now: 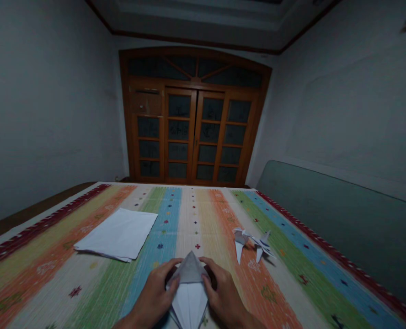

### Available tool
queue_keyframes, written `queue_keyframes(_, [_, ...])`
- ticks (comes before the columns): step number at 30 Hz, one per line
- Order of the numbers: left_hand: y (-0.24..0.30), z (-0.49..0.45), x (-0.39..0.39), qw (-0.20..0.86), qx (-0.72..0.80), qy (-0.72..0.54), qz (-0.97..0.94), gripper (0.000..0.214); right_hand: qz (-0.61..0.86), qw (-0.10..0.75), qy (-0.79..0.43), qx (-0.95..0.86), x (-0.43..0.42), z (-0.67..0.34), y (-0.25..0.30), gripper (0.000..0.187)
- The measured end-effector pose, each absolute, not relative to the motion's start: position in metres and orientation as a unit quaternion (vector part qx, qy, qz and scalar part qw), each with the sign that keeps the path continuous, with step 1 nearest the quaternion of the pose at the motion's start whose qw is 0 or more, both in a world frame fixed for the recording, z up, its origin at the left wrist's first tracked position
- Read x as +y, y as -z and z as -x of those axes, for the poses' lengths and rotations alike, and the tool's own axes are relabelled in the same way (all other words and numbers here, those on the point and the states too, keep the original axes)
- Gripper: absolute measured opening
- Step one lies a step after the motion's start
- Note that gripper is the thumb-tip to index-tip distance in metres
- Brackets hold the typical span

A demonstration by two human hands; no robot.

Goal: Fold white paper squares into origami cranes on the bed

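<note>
A folded piece of white paper (190, 301) lies in front of me, its pointed top facing away and a crease line running across below the tip. My left hand (157, 288) grips its left edge, thumb on top and fingers curled at the side. On the opposite edge, my right hand (223, 290) holds it the same way. The paper's lower end runs out of the bottom of the view. Beyond my right hand stand folded white paper figures (254, 244) with thin pointed legs; how many there are I cannot tell.
A stack of white paper sheets (119, 235) lies to the left on the striped tablecloth (96, 292). Along the right side of the table runs a pale green bench back (326, 201). Wooden doors with glass panes (194, 132) stand beyond the far edge.
</note>
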State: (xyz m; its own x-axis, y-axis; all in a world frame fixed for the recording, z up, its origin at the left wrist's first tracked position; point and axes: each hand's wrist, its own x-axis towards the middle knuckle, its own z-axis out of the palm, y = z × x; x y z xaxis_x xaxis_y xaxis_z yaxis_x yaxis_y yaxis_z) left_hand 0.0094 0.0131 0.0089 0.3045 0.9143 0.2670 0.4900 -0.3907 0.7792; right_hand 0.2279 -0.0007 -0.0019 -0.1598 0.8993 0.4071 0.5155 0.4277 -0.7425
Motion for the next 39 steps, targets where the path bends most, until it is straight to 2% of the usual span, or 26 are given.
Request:
queue_keyframes(7, [-0.019,-0.002,0.011,0.439,0.368,-0.401,-0.714,0.04,0.485,0.444,-0.214,-0.722,0.0,-0.23,-0.001,0.038])
queue_keyframes(15, [-0.01,-0.004,0.017,0.487,0.346,-0.396,-0.697,0.039,0.485,0.464,-0.222,-0.707,0.0,-0.231,-0.001,0.035])
queue_keyframes(20, [-0.006,-0.006,0.019,0.475,0.368,-0.385,-0.701,0.039,0.482,0.467,-0.253,-0.696,-0.001,-0.23,-0.002,0.034])
queue_keyframes(28, [-0.003,-0.009,0.019,0.445,0.405,-0.393,-0.695,0.058,0.457,0.474,-0.319,-0.682,-0.001,-0.229,-0.001,0.039])
queue_keyframes(33, [-0.007,-0.011,0.015,0.434,0.417,-0.38,-0.703,0.06,0.435,0.475,-0.351,-0.68,0.0,-0.229,0.005,0.038])
queue_keyframes(39, [-0.006,-0.01,0.013,0.367,0.446,-0.349,-0.738,0.051,0.443,0.46,-0.342,-0.689,0.001,-0.23,0.012,0.05])
